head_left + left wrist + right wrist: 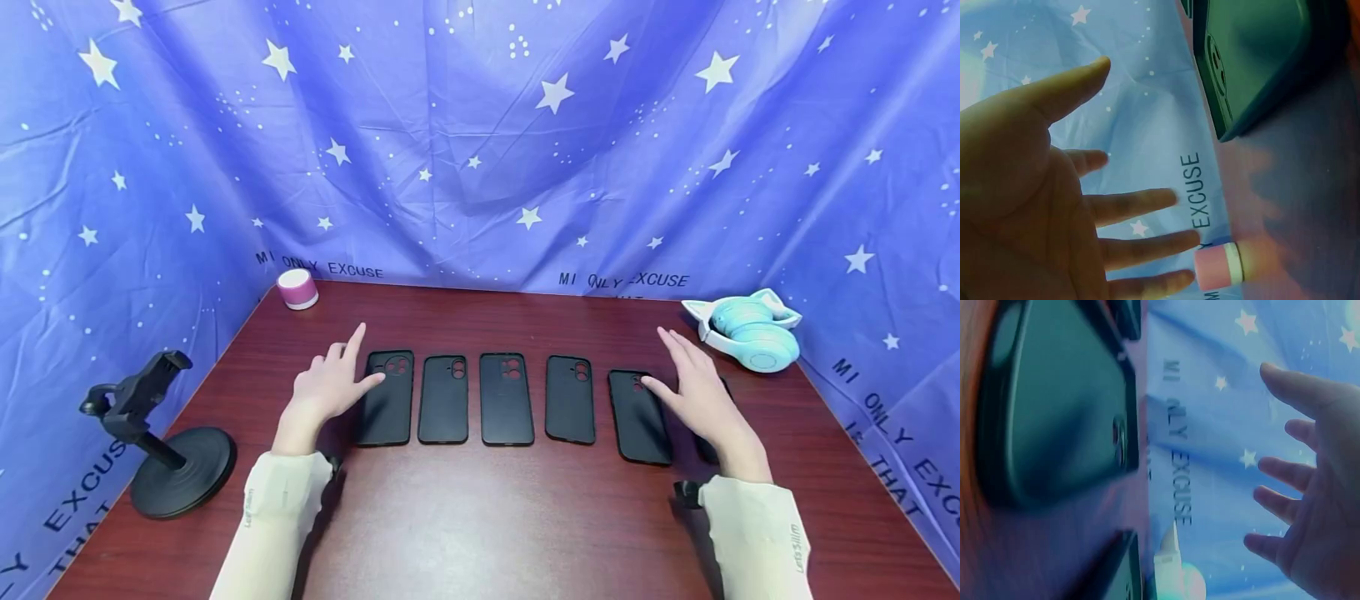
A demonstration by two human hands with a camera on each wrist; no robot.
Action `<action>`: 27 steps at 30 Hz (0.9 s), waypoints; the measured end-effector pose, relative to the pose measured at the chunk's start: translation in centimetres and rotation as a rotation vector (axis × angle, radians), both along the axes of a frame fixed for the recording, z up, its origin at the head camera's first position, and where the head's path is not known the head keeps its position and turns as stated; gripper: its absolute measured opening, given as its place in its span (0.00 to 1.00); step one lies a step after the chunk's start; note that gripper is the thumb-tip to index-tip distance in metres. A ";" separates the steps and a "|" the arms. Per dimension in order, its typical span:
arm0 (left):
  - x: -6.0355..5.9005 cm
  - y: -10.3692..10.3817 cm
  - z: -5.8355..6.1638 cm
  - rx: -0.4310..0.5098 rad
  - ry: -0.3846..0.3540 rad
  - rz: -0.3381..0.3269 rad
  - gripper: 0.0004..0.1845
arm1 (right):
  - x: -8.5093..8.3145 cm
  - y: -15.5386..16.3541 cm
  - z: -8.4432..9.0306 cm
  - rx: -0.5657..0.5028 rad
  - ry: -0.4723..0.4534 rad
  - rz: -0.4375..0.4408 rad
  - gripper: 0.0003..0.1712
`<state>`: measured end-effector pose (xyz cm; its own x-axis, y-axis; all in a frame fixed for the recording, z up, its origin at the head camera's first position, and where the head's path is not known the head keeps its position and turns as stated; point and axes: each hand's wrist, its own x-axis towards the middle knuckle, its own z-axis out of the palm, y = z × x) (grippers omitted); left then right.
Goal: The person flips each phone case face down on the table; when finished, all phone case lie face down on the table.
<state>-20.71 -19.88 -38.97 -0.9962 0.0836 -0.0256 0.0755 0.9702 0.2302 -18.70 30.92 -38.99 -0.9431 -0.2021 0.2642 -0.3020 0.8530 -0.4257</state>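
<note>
Head view: the left hand, fingers spread and holding nothing, hovers just beside the leftmost black phone case. The right hand, likewise spread and holding nothing, is raised over the rightmost case, hiding much of it; its thumb overlaps the fifth case, though the right wrist view shows them apart. The second, third and fourth cases lie between on the reddish wooden table. Farther out are a phone stand, a pink-and-white cylinder and cat-ear headphones. Lowering the right hand straight down could catch the fifth case's rim with the thumb and skew it; the wrist could also nudge the half-hidden rightmost case.
</note>
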 end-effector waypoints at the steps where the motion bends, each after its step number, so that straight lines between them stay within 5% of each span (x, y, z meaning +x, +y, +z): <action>1: -0.1 -0.2 -0.1 0.011 -0.013 0.000 0.47 | 0.0 -0.4 0.1 -0.013 0.000 0.011 0.45; 10: -1.0 -1.0 -0.9 0.098 -0.141 -0.008 0.43 | -0.6 -5.2 0.1 -0.034 -0.011 0.079 0.39; 27: -1.4 -1.5 -1.5 0.173 -0.203 0.040 0.30 | -0.7 -16.1 -2.1 0.018 -0.193 0.287 0.35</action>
